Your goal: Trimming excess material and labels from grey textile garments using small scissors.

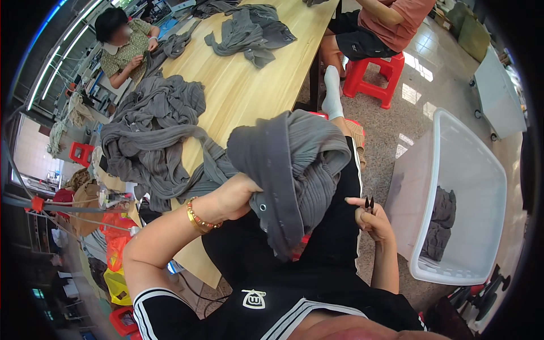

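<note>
My left hand (238, 195) is closed on a grey ribbed garment (320, 161), bunched above my lap. A smoother dark grey band with a metal eyelet and small dots along it hangs down the garment's near side. To the right of it, apart from the cloth, my right hand (374, 224) is closed around small thread snips (369, 203). Their two dark pointed tips stick up from the fingers, slightly apart; the rest is hidden in the palm.
A wooden table (226, 85) bears a heap of grey garments (153, 119) and another grey garment (252, 34). At right stands a white plastic bin (416, 192) with grey cloth inside. One person sits at left handling cloth, another on a red stool (377, 73).
</note>
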`<act>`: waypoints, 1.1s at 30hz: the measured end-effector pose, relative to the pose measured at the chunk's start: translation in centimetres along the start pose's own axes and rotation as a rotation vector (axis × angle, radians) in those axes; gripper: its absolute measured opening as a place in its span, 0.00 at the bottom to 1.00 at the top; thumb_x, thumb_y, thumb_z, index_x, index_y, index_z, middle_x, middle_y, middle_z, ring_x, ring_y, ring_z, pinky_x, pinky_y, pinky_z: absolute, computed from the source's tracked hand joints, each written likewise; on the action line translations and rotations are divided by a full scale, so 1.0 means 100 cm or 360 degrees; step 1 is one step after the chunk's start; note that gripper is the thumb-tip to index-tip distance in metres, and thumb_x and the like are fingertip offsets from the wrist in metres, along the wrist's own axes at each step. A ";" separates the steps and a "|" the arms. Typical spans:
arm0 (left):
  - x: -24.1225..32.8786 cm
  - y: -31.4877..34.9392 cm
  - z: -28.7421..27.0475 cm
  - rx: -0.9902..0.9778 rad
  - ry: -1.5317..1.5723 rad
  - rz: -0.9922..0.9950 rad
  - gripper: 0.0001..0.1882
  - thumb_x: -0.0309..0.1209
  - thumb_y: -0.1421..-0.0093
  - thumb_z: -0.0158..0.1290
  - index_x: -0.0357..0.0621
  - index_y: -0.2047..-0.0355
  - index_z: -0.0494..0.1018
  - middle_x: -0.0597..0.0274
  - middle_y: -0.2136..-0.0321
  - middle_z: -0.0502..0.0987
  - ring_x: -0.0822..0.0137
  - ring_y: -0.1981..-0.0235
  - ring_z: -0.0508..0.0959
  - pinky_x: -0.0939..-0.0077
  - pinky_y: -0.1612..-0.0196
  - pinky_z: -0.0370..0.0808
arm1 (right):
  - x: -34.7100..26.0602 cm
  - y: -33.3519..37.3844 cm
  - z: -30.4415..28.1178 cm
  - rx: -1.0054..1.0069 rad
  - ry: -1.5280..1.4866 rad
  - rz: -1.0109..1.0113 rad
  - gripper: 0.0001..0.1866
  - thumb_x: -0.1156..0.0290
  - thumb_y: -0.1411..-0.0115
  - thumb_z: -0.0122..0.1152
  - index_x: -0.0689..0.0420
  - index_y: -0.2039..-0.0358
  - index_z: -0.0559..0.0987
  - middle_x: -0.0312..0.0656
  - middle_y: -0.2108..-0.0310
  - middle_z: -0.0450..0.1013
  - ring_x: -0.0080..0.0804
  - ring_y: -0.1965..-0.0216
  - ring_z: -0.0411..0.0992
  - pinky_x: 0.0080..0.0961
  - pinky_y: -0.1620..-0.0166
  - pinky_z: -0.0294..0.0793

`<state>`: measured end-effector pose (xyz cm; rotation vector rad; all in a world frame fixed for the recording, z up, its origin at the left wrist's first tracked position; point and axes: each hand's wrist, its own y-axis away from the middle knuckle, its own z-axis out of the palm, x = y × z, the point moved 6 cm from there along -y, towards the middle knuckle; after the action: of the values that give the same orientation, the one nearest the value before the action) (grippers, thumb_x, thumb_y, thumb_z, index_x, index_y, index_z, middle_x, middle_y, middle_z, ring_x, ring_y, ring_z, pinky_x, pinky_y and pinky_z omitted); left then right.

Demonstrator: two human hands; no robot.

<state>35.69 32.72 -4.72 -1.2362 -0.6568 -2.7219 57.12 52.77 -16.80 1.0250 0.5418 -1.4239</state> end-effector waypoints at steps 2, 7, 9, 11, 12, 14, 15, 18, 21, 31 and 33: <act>0.001 -0.005 -0.004 -0.0036 -0.0001 -0.0043 0.14 0.23 0.43 0.52 0.36 0.56 0.74 0.58 0.58 0.78 0.67 0.58 0.79 0.72 0.52 0.75 | 0.008 -0.005 -0.006 0.0057 -0.0241 -0.0031 0.32 0.68 0.42 0.59 0.66 0.39 0.63 0.31 0.83 0.63 0.12 0.86 0.53 0.09 0.83 0.49; -0.021 -0.026 0.020 0.0054 -0.0459 -0.0145 0.19 0.22 0.46 0.57 0.33 0.53 0.73 0.57 0.54 0.77 0.66 0.54 0.76 0.72 0.49 0.73 | 0.005 -0.032 0.015 -0.0170 -0.0728 -0.0337 0.45 0.66 0.46 0.64 0.63 0.33 0.50 0.36 0.81 0.63 0.15 0.85 0.53 0.10 0.83 0.51; -0.029 -0.038 0.036 -0.0029 -0.0881 -0.0355 0.23 0.26 0.45 0.59 0.34 0.48 0.70 0.57 0.50 0.75 0.67 0.51 0.74 0.71 0.45 0.70 | 0.010 -0.036 0.017 -0.0197 -0.0656 -0.0359 0.53 0.62 0.53 0.72 0.62 0.33 0.50 0.40 0.68 0.71 0.20 0.76 0.67 0.14 0.77 0.64; -0.033 -0.052 0.054 -0.0214 -0.1298 -0.0650 0.24 0.29 0.43 0.59 0.35 0.47 0.68 0.58 0.51 0.74 0.69 0.52 0.73 0.71 0.47 0.72 | 0.000 -0.039 0.034 -0.0123 -0.0534 -0.0585 0.53 0.63 0.56 0.76 0.60 0.34 0.54 0.44 0.45 0.68 0.31 0.49 0.71 0.29 0.51 0.75; -0.034 -0.060 0.064 -0.0328 -0.1027 -0.0336 0.18 0.33 0.43 0.60 0.32 0.58 0.73 0.60 0.68 0.79 0.69 0.71 0.77 0.72 0.65 0.75 | -0.003 -0.043 0.038 -0.0124 -0.0538 -0.0592 0.53 0.63 0.56 0.76 0.60 0.34 0.54 0.44 0.45 0.68 0.31 0.49 0.71 0.29 0.51 0.75; -0.028 -0.082 0.070 -0.0895 -0.1692 0.0142 0.19 0.38 0.43 0.60 0.30 0.64 0.74 0.57 0.73 0.78 0.70 0.72 0.75 0.72 0.67 0.73 | 0.010 -0.054 0.031 0.0274 -0.0579 -0.0106 0.46 0.65 0.52 0.74 0.59 0.37 0.59 0.43 0.41 0.64 0.34 0.41 0.64 0.36 0.41 0.66; -0.019 -0.085 0.071 -0.0952 -0.1776 -0.0304 0.21 0.41 0.42 0.59 0.28 0.66 0.75 0.52 0.74 0.78 0.71 0.71 0.75 0.72 0.67 0.72 | -0.009 -0.058 0.041 -0.0002 -0.0644 -0.0423 0.35 0.68 0.45 0.67 0.58 0.39 0.64 0.42 0.41 0.64 0.33 0.43 0.66 0.33 0.42 0.68; 0.015 -0.123 0.047 -0.1041 -0.1870 -0.0331 0.25 0.43 0.42 0.59 0.33 0.53 0.74 0.60 0.66 0.79 0.72 0.66 0.77 0.76 0.64 0.74 | -0.009 -0.065 0.031 0.0297 0.0206 -0.0397 0.29 0.70 0.41 0.62 0.58 0.40 0.65 0.43 0.43 0.65 0.32 0.44 0.67 0.30 0.42 0.68; 0.084 -0.178 -0.001 -0.0215 -0.1633 -0.0292 0.40 0.32 0.39 0.53 0.40 0.32 0.45 0.51 0.61 0.78 0.69 0.67 0.80 0.75 0.58 0.77 | 0.025 -0.061 -0.014 0.0409 0.0822 -0.0789 0.26 0.72 0.39 0.57 0.60 0.40 0.65 0.43 0.47 0.69 0.31 0.46 0.67 0.28 0.42 0.68; 0.181 -0.245 -0.125 0.0865 -0.1745 0.0135 0.45 0.29 0.42 0.56 0.45 0.31 0.40 0.51 0.59 0.77 0.69 0.74 0.80 0.73 0.68 0.79 | 0.009 -0.095 -0.011 0.0463 0.0607 -0.0680 0.23 0.73 0.39 0.57 0.60 0.43 0.68 0.43 0.49 0.70 0.31 0.50 0.70 0.27 0.46 0.71; 0.158 -0.250 -0.130 0.0785 -0.1908 0.0036 0.47 0.30 0.44 0.57 0.45 0.31 0.40 0.52 0.59 0.76 0.69 0.75 0.80 0.75 0.71 0.77 | 0.019 -0.085 -0.005 0.0477 0.0558 -0.0618 0.23 0.73 0.39 0.57 0.60 0.43 0.68 0.43 0.49 0.70 0.31 0.50 0.70 0.27 0.46 0.71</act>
<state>9.86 51.60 -9.37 -2.5234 -1.2240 -1.3491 49.44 53.46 -20.80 1.4841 0.8329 -1.7110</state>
